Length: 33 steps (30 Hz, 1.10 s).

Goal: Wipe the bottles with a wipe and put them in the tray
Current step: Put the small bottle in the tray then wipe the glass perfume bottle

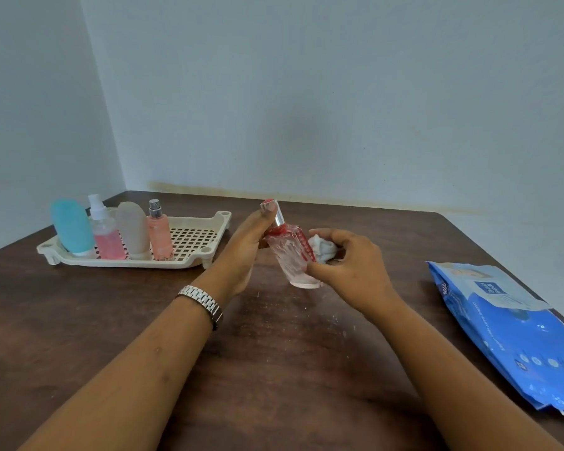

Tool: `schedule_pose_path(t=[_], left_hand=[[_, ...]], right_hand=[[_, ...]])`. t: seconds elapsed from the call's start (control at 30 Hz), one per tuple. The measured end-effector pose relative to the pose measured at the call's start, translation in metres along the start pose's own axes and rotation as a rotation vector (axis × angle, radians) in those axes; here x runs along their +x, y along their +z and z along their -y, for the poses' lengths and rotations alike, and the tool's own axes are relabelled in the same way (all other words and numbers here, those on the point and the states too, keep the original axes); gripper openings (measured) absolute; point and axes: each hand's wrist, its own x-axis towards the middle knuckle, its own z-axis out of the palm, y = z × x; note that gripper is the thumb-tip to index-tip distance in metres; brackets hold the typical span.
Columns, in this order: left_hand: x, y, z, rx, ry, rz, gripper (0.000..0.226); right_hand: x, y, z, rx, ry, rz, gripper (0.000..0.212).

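Both hands meet at frame centre: the left hand [246, 252] grips the neck of the clear red-capped bottle [290, 255], held tilted above the table [274, 369], while the right hand [355, 271] pinches a crumpled wipe [321, 249] against the bottle's side (thumb low on the glass). At middle left, the cream tray [223, 219] holds four upright bottles [158, 236] in a row. A blue wipes pack [515, 336] lies at the right edge.

Likely plain home room. Dark wood-grain table [274, 369] set into corner of pale blue-grey painted walls [306, 92], stained seam along wall base. Cream plastic tray [222, 219] of toiletry bottles [159, 232]; blue wet-wipe pack [508, 336].
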Motion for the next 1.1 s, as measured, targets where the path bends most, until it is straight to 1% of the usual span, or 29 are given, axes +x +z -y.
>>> schedule_pose_path(t=[0.1,0.2,0.3,0.4,0.5,0.57,0.6,0.67,0.73,0.77,0.83,0.87,0.9,0.97,1.0,1.03,1.1], left_hand=[[-0.001,0.000,-0.001,0.002,-0.020,0.028,0.033],[-0.005,0.007,0.003,-0.069,-0.076,0.030,0.021],[-0.005,0.012,0.008,-0.150,-0.123,-0.022,0.022],[-0.006,0.014,0.007,-0.260,-0.132,-0.025,0.020],[-0.008,0.015,0.005,-0.389,-0.203,0.021,0.030],[-0.007,0.013,0.007,-0.455,-0.261,0.064,0.036],[-0.007,0.012,0.008,-0.479,-0.286,0.088,0.044],[-0.004,0.010,0.012,-0.527,-0.329,0.129,0.071],[-0.004,0.009,0.011,-0.572,-0.355,0.160,0.092],[-0.004,0.009,0.011,-0.581,-0.349,0.167,0.097],[-0.004,0.010,0.013,-0.591,-0.325,0.182,0.099],[-0.004,0.011,0.013,-0.596,-0.308,0.196,0.095],[-0.005,0.013,0.013,-0.602,-0.288,0.216,0.086],[-0.005,0.014,0.014,-0.593,-0.267,0.262,0.057],[-0.005,0.014,0.013,-0.583,-0.271,0.267,0.048],[-0.005,0.013,0.014,-0.569,-0.271,0.249,0.045],[-0.004,0.013,0.014,-0.552,-0.267,0.208,0.049]], right_hand=[[0.003,-0.005,-0.006,0.086,0.044,0.027,0.043],[0.002,-0.002,-0.013,0.182,0.098,0.092,0.039],[0.001,0.002,-0.016,0.298,0.133,0.116,0.036],[0.001,0.004,-0.015,0.355,0.147,0.059,0.035],[0.002,0.004,-0.015,0.364,0.169,0.023,0.032],[0.003,0.002,-0.016,0.381,0.187,0.018,0.023],[0.003,0.002,-0.015,0.396,0.194,0.012,0.018],[0.004,0.001,-0.014,0.387,0.184,-0.034,0.011],[0.005,-0.001,-0.011,0.310,0.145,-0.115,0.011],[0.006,-0.001,-0.008,0.250,0.109,-0.151,0.012],[0.004,0.001,-0.001,0.138,0.004,-0.180,0.015],[0.003,0.004,0.003,0.104,-0.047,-0.173,0.017],[0.001,0.007,0.006,0.063,-0.096,-0.159,0.019],[-0.002,0.014,0.012,-0.054,-0.200,-0.132,0.023],[-0.005,0.018,0.014,-0.102,-0.252,-0.118,0.023],[-0.008,0.022,0.017,-0.133,-0.305,-0.103,0.024],[-0.013,0.031,0.023,-0.190,-0.427,-0.080,0.026]])
